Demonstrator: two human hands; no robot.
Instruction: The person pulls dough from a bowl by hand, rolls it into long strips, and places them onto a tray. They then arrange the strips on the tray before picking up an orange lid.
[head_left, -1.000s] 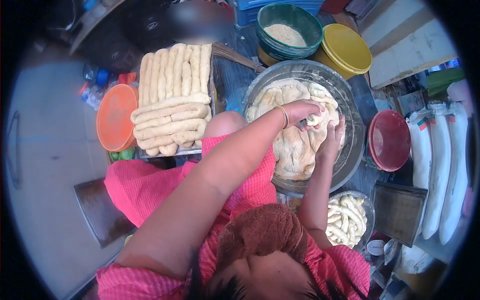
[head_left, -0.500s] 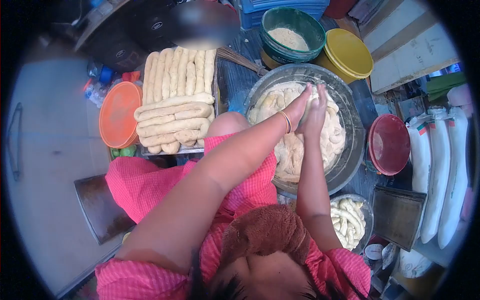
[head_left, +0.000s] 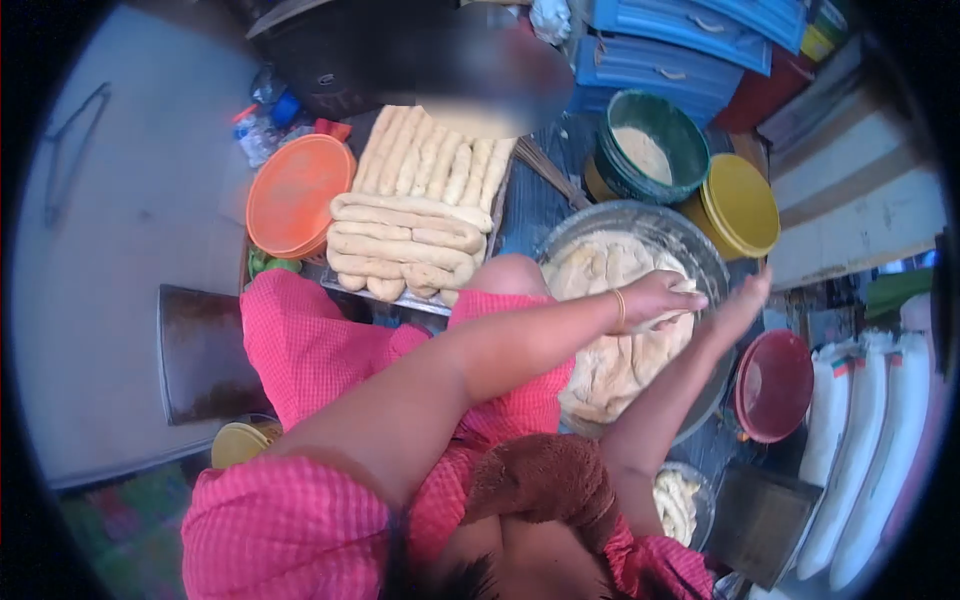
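Note:
A wide grey basin (head_left: 715,385) holds a big mass of pale dough (head_left: 620,350). Over its right part is my left hand (head_left: 655,300), with a band on the wrist and the fingers curled in. Pale dough shows right by these fingers, but whether any is inside them I cannot make out. My right hand (head_left: 738,305) is stretched out flat above the basin's right rim, apart from the left, holding nothing visible. To the left, a tray (head_left: 425,302) bears several long dough rolls (head_left: 410,235), some lengthwise and some crosswise.
Behind the basin stand a green bucket (head_left: 655,130) with pale powder and a yellow-lidded bucket (head_left: 740,205). A red tub (head_left: 773,385) and long white packs (head_left: 865,450) are at the right. A smaller bowl (head_left: 705,500) holds dough strips. An orange lid (head_left: 300,195) lies left of the tray.
My hands were palm to palm over the dough. Now they are apart: the right has moved outward, and the left has curled its fingers. The view has shifted.

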